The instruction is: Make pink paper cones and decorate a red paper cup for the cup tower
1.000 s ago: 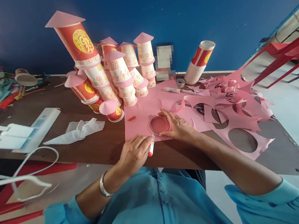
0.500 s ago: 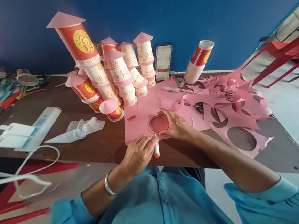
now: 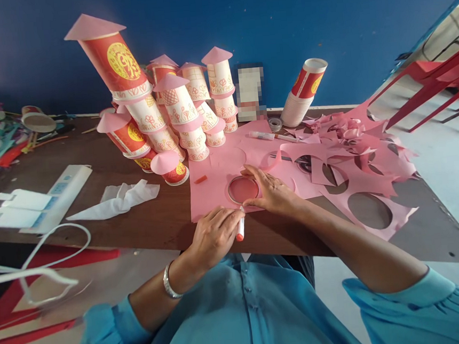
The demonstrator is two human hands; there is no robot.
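Observation:
A round clear ring or lid (image 3: 243, 190) lies flat on a pink paper sheet (image 3: 217, 165) near the table's front edge. My left hand (image 3: 215, 233) is closed on a white marker with a red end (image 3: 241, 229), its other end near the ring's lower rim. My right hand (image 3: 273, 190) holds the ring's right side between thumb and fingers. A small red cap (image 3: 200, 180) sits on the sheet to the left of the ring. A glue stick or pen (image 3: 261, 135) and a roll of tape (image 3: 275, 123) lie behind.
Decorated paper-cup towers (image 3: 179, 101) with pink cone roofs stand behind on the left. Stacked cups (image 3: 298, 102) stand at the back. Cut pink scraps (image 3: 358, 177) cover the right. White tissue (image 3: 121, 199), a power strip (image 3: 61, 197) and cables lie left, with craft materials (image 3: 5, 138) beyond.
The marker in my left hand has shifted slightly right along the ring's lower edge and tilted. My right hand stays at the ring. The whole view has moved a little.

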